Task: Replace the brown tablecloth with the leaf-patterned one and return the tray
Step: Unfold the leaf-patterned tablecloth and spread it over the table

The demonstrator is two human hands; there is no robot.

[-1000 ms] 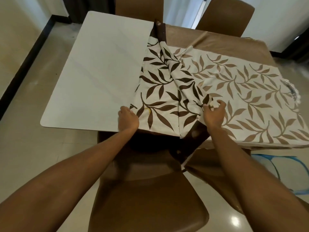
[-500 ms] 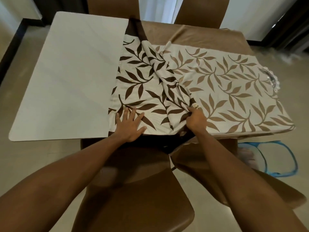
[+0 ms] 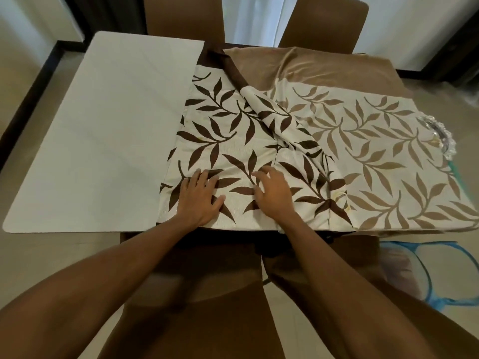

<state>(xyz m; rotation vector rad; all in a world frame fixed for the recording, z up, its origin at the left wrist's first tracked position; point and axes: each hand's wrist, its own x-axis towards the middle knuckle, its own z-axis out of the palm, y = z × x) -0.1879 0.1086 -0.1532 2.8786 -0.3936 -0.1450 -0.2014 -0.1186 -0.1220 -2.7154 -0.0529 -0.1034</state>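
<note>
Placement: the cream tablecloth printed with dark brown leaves [image 3: 233,141] lies partly unfolded over the middle and right of the white rectangular table top [image 3: 116,130], whose surface shows to the left of the cloth. A bunched fold runs diagonally from the far edge toward the near edge; right of this fold the leaf print appears paler. The left hand [image 3: 198,200] lies flat on the cloth near the table's near edge, palm down, fingers straight and spread, gripping nothing. The right hand [image 3: 274,195] lies just beside it on the same cloth, palm down, fingers spread and slightly bent, nothing pinched. The plain tan-brown tablecloth [image 3: 298,66] lies rumpled beneath the leaf cloth at the far right. A clear glass tray with a scalloped rim [image 3: 440,133] sits at the cloth's right edge. One brown padded chair [image 3: 197,307] stands under the forearms; two matching chairs [image 3: 324,22] stand at the far side. A blue-rimmed object [image 3: 425,275], kind undetermined, lies on the pale glossy floor [image 3: 51,255].
</note>
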